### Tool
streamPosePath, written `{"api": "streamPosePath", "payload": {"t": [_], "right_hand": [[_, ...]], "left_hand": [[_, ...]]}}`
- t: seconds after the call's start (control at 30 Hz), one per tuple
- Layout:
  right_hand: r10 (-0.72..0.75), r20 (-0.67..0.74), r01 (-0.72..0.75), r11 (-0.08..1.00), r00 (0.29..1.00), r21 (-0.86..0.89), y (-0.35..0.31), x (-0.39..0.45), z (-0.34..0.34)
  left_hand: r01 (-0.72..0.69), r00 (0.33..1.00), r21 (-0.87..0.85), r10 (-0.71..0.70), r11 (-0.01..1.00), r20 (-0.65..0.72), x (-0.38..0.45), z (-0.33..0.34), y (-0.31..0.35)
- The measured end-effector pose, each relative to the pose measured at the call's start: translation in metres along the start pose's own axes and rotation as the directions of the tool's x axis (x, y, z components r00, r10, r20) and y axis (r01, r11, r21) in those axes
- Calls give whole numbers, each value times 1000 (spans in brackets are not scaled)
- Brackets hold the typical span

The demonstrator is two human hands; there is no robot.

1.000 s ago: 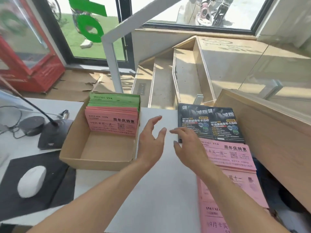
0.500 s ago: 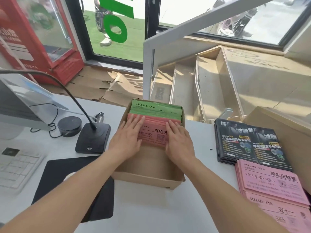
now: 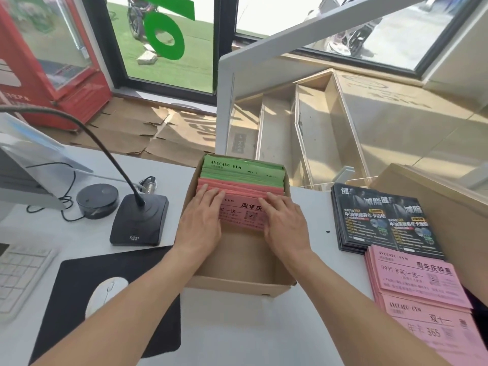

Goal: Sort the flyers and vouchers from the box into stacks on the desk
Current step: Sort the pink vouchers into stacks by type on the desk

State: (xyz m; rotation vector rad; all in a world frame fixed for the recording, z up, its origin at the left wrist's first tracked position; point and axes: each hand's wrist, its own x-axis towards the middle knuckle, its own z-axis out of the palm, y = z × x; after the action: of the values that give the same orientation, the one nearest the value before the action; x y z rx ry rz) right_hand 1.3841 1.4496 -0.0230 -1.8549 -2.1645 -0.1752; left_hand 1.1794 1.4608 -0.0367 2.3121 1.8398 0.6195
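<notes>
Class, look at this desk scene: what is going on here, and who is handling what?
A person is sorting printed paper out of a cardboard box. Both the left hand and the right hand rest on the pink vouchers standing in the box, fingers over their top edge, with green vouchers behind them. To the right on the desk lie stacks already sorted: black flyers and two pink stacks.

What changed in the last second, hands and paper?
Both hands moved left from the desk stacks into the box. Left hand and right hand now rest on the pink vouchers at either end, no clear grip yet. Green vouchers, black flyers, and pink stacks unchanged.
</notes>
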Motion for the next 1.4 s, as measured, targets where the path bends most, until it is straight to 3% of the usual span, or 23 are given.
{"api": "streamPosePath", "payload": {"t": [0.27,0.43,0.53,0.7,0.8,0.87,0.97,1.03,1.17,1.4], "right_hand": [[-42,-39,44,998,998,40,-1,-2,-5],[-92,155,85,995,984,50,-1,-4,-8],[-71,133,55,991,989,119,-2,-2,-12],[63,-153,2,920,986,392,6,-16,-40],[226,-213,-36,762,951,646,26,-35,-80],[296,-228,-42,687,928,725,48,-54,-106],[367,-175,-101,621,914,778,91,-87,-140],[394,-143,-159,639,908,752,127,-113,-160],[476,-42,-300,616,878,728,197,-169,-188],[545,153,-501,577,824,644,283,-245,-187]], "left_hand": [[-7,997,28,9,1000,-77,0,1,-2],[-1,997,104,9,995,-76,0,1,-1],[-27,997,135,36,991,-65,0,0,-2],[-86,985,-175,57,981,-165,-8,-33,10],[-167,968,-414,69,895,-240,-20,-58,38],[-200,965,-545,68,814,-254,-26,-67,68],[-231,966,-662,90,713,-241,-31,-59,121],[-229,973,-725,132,650,-189,-36,-42,160],[-229,960,-752,269,618,-71,-56,1,232],[-63,945,-799,293,598,145,-97,62,315]]}}
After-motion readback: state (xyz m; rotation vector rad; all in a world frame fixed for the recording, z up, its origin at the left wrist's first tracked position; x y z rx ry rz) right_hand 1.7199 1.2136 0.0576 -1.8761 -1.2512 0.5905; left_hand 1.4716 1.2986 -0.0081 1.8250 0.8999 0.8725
